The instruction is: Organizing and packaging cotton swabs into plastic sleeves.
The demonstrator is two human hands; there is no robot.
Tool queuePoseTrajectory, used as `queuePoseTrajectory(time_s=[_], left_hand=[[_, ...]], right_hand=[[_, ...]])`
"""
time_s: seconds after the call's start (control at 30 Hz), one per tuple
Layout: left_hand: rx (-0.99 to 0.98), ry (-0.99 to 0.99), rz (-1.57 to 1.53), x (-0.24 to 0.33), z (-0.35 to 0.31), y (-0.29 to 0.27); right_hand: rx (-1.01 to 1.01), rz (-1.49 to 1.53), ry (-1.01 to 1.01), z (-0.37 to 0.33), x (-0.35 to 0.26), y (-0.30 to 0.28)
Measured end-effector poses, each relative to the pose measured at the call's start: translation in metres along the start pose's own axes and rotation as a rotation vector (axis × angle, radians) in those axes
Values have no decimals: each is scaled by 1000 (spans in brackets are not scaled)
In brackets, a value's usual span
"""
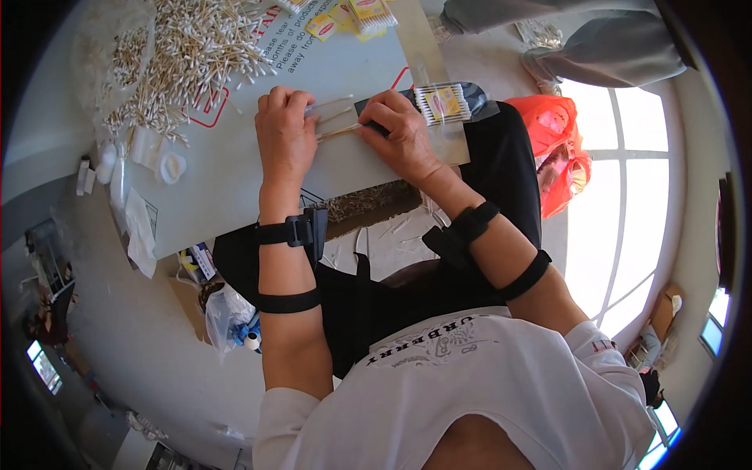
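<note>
Over the board-topped table, my left hand (pixel 286 129) is closed, its thumb and fingers pinching a few cotton swabs (pixel 338 132) that point to the right. My right hand (pixel 398 131) is closed too, with thumb and forefinger at the other ends of the lowest swabs. Two more swabs fan out just above these, beside my left thumb. Just right of my right hand lies a flat row of swabs with a yellow card (pixel 444 103), on something dark. A large heap of loose cotton swabs (pixel 207 51) spreads beyond my left hand.
Several yellow-carded swab packs (pixel 368 16) lie at the far edge of the table (pixel 227 200). A roll of clear tape (pixel 171 167) sits near the left edge. Under the near edge is a box of swabs (pixel 364 205). Red plastic bags (pixel 552 145) and another person's legs (pixel 619 47) are at right.
</note>
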State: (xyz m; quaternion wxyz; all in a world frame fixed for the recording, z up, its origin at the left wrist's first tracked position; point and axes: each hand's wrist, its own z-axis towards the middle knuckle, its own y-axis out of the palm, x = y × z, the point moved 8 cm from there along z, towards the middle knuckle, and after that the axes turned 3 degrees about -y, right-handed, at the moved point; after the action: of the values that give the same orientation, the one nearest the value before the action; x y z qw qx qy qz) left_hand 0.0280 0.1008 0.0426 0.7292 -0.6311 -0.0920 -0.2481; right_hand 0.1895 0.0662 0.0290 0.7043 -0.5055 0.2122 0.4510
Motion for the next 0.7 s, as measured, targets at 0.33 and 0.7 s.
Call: queuePoseTrajectory(time_s=[0.33, 0.7], left_hand=[[-169, -4, 253, 26, -56, 33], [-186, -2, 178, 31, -70, 33]], right_hand=[[-13, -184, 131, 12, 6, 7], [16, -91, -54, -1, -7, 0]])
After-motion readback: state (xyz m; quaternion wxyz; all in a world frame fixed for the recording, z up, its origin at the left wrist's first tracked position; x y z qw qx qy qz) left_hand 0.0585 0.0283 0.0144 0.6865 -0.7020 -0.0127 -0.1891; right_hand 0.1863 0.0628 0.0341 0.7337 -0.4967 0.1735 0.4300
